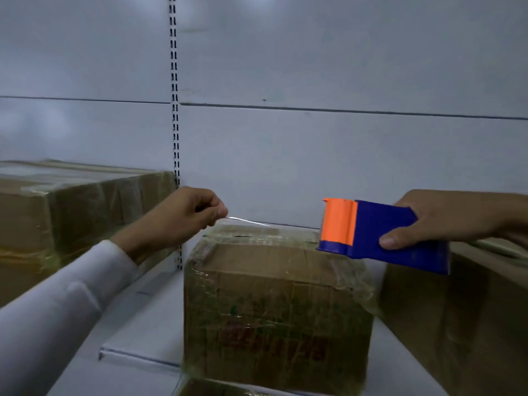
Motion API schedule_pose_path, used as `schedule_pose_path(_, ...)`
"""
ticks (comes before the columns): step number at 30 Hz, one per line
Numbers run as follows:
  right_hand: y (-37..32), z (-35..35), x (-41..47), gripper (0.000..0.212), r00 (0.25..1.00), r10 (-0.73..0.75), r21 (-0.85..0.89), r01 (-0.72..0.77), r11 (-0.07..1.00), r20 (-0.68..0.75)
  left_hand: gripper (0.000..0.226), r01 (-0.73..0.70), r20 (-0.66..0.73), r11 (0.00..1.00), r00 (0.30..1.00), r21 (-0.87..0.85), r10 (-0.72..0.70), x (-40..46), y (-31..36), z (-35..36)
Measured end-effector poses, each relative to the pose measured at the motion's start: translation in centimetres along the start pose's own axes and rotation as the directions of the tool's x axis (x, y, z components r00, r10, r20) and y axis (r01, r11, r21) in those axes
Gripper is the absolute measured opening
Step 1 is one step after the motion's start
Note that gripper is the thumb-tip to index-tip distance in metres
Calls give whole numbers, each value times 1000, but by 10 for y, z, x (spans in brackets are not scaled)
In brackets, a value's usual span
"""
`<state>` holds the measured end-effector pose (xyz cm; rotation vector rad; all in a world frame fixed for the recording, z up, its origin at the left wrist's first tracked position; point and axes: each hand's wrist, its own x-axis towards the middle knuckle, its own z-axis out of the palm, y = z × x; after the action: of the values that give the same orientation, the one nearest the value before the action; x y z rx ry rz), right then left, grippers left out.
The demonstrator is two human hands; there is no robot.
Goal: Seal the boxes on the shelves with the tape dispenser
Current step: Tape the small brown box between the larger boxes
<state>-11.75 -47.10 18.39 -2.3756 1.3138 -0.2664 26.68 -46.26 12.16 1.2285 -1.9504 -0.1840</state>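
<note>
A brown cardboard box [274, 304], wrapped in clear film, stands on the white shelf [143, 324] at the centre. My right hand [445, 218] holds a blue and orange tape dispenser [371, 232] just above the box's top right edge. A thin strip of clear tape [251, 222] stretches from the dispenser leftward over the box top. My left hand [183, 218] pinches the free end of that strip, above the box's back left corner.
A larger wrapped box [71, 218] sits on the shelf at the left. Another brown box [471, 324] stands at the right, close to the centre box. A slotted upright [175, 110] runs down the white back panel. The top of a further box [217, 389] shows below.
</note>
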Motion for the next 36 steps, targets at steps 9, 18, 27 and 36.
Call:
schedule_pose_path(9, 17, 6, 49, 40, 993, -72, 18, 71, 997, 89, 22, 130, -94, 981, 985, -147, -145, 9, -30, 24)
schedule_pose_path(18, 23, 6, 75, 56, 982, -7, 54, -4, 999, 189, 27, 250, 13, 847, 961, -470, -276, 14, -69, -4)
schedule_pose_path(27, 33, -19, 118, 55, 935, 216, -86, -199, 976, 283, 32, 388, 145, 839, 921, -381, -361, 15, -101, -6)
schedule_pose_path(36, 29, -8, 161, 51, 844, 215, -51, -219, 974, 491, 39, 494, 271, 801, 866, -337, -420, 19, -123, 12)
